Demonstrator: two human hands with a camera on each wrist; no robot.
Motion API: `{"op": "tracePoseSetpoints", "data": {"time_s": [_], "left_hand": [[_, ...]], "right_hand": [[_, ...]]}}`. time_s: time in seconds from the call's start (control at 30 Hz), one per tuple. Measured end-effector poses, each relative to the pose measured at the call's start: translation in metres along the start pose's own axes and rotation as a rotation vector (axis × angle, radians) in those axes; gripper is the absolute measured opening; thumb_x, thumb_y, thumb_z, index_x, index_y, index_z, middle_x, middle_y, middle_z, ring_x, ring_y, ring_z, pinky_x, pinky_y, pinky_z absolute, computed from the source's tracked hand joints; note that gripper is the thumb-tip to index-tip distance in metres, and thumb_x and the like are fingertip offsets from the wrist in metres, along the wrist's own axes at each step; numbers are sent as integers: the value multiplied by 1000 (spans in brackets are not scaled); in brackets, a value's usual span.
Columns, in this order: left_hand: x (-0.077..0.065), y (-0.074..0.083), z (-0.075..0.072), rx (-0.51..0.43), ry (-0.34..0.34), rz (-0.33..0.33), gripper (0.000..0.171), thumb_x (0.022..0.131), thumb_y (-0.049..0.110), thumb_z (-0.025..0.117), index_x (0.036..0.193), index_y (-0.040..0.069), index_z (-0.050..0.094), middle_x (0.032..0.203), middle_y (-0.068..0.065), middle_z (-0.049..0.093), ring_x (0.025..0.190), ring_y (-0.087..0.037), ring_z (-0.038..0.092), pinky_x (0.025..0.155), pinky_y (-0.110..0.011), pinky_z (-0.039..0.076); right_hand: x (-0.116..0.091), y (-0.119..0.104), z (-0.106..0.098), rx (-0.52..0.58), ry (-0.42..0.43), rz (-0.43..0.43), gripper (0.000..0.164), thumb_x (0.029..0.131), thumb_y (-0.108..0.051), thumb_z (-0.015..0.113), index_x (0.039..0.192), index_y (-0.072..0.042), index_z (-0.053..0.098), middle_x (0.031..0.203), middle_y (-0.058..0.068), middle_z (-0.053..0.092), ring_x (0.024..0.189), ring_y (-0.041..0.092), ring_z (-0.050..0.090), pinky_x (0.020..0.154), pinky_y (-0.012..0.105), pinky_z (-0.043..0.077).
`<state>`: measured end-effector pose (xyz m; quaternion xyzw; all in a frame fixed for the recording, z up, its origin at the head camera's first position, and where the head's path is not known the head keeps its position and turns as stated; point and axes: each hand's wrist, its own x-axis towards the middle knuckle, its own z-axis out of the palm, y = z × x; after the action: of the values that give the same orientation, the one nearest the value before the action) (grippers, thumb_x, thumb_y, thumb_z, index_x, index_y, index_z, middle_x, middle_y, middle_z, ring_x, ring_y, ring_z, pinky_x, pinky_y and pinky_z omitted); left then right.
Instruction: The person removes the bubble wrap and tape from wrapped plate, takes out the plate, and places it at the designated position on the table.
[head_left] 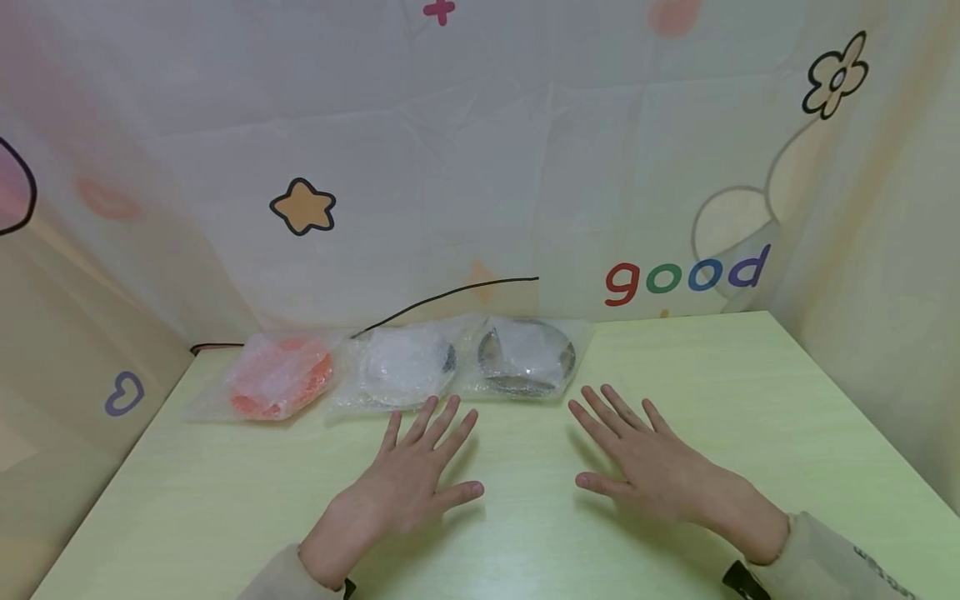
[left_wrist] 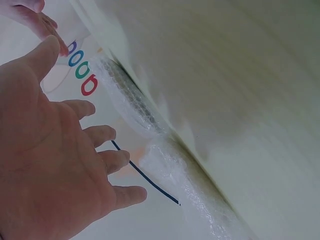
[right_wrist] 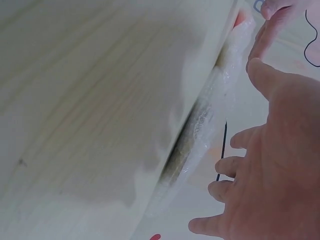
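My left hand (head_left: 408, 479) hovers palm down over the table with its fingers spread, holding nothing. It is nearest to a bubble-wrapped round white item (head_left: 405, 367) with a dark patch at its right edge. To the right, my other hand (head_left: 660, 467) is held the same way, fingers straight and apart. Beyond its fingertips lies a bubble-wrapped round item with a dark rim (head_left: 517, 383). At the far left of the row rests a bubble-wrapped orange-red item (head_left: 262, 387). Wrapping hides what kind each item is. Both wrist views show bare palms off the surface.
The pale yellow-green table (head_left: 750, 400) ends against a printed cloth backdrop (head_left: 450, 183), which also hangs at both sides. The three wrapped items lie side by side along the table's back edge, their wraps touching or overlapping.
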<state>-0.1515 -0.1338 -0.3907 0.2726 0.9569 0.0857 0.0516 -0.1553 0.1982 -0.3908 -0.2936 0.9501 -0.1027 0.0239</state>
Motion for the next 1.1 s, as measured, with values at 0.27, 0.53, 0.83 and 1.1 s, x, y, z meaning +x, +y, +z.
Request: {"op": "tracePoseSetpoints", "data": {"time_s": [0.27,0.53,0.83,1.1], "left_hand": [[2,-1,0,6,22,31,76,103,58,49,165,20,26,171,-12,13,155,-40,7,118,-69,9],[5,0,-1,-3,53,54,69,105,55,49,162,18,35,169,-12,22,154,-40,16,118,-66,16],[8,0,-3,-7,74,72,66,105,53,51,159,15,41,165,-14,30,152,-40,24,117,-64,21],[8,1,-5,-24,69,72,61,105,49,55,153,13,50,160,-16,39,147,-40,34,115,-61,30]], "right_hand": [[3,1,-1,-2,3,-7,80,103,-56,53,164,-11,26,170,12,14,155,37,12,114,73,15],[6,1,-2,-21,7,-9,75,105,-55,50,160,-8,35,168,15,24,153,37,19,113,73,19],[9,3,-5,-48,48,-23,67,104,-51,56,151,-3,49,158,18,43,145,40,37,112,70,27],[11,3,-4,-62,103,-66,50,101,-37,67,137,-2,61,140,17,59,128,38,56,107,63,39]]}}
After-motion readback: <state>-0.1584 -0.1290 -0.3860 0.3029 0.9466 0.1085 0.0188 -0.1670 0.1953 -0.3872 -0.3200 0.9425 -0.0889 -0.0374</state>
